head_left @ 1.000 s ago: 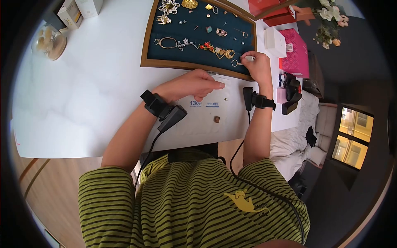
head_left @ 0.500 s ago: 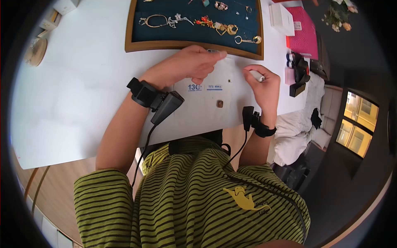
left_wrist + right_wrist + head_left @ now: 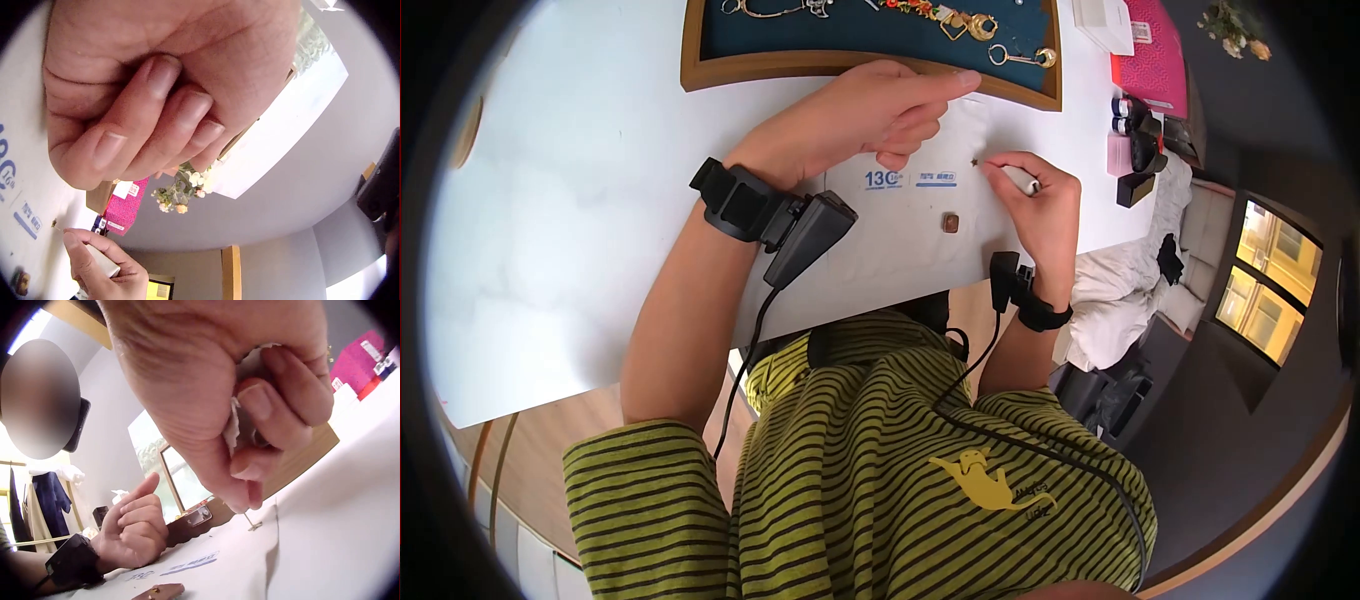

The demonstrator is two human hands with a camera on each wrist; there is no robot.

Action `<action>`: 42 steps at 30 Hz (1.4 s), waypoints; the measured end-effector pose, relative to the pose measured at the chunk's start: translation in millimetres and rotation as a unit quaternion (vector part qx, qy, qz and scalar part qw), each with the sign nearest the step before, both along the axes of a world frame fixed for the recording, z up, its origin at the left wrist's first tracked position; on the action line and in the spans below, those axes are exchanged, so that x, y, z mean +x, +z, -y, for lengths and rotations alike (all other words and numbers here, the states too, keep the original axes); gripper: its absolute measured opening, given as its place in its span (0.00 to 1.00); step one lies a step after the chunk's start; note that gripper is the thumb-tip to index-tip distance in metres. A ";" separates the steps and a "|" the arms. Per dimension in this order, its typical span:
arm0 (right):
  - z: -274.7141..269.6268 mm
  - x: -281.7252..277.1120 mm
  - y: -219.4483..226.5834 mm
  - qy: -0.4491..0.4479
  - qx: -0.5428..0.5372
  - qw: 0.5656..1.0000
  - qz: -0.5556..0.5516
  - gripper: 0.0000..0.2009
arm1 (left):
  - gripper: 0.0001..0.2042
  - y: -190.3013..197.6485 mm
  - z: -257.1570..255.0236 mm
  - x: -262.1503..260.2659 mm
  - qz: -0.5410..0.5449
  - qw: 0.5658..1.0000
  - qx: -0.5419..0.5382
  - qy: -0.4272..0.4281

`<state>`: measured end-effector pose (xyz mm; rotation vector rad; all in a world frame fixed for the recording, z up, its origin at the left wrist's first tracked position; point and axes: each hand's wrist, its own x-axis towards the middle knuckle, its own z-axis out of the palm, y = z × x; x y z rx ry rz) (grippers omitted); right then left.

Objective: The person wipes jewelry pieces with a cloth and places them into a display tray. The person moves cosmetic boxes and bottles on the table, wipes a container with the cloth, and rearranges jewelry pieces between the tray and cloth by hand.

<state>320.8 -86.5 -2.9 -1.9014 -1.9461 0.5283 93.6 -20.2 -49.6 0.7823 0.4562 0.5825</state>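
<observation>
Near the front edge of the table (image 3: 550, 300), the right hand (image 3: 1047, 205) pinches a small star-shaped stud (image 3: 255, 527) and grips a white object (image 3: 104, 260), apart from the loosely curled left hand (image 3: 870, 115).

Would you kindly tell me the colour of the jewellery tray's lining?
The lining is dark teal, clearest from the head.

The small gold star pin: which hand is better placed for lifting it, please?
Probably the right hand: its fingertips appear to pinch the stem of the small gold star pin, while the left hand is farther away, near the tray, fingers curled.
</observation>
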 end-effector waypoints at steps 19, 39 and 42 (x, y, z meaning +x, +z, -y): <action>-0.9 -4.2 16.1 -0.080 -0.006 0.995 -0.063 0.06 | 0.28 6.3 -1.1 -1.5 -0.002 1.000 -0.012 -0.006; -5.6 -1.1 9.7 -0.012 -0.062 0.996 -0.070 0.06 | 0.23 16.6 2.1 -5.9 -0.029 0.999 -0.038 -0.008; -5.2 -3.4 10.8 -0.027 -0.041 0.995 -0.085 0.06 | 0.24 17.5 1.6 -5.0 -0.027 0.998 -0.055 -0.011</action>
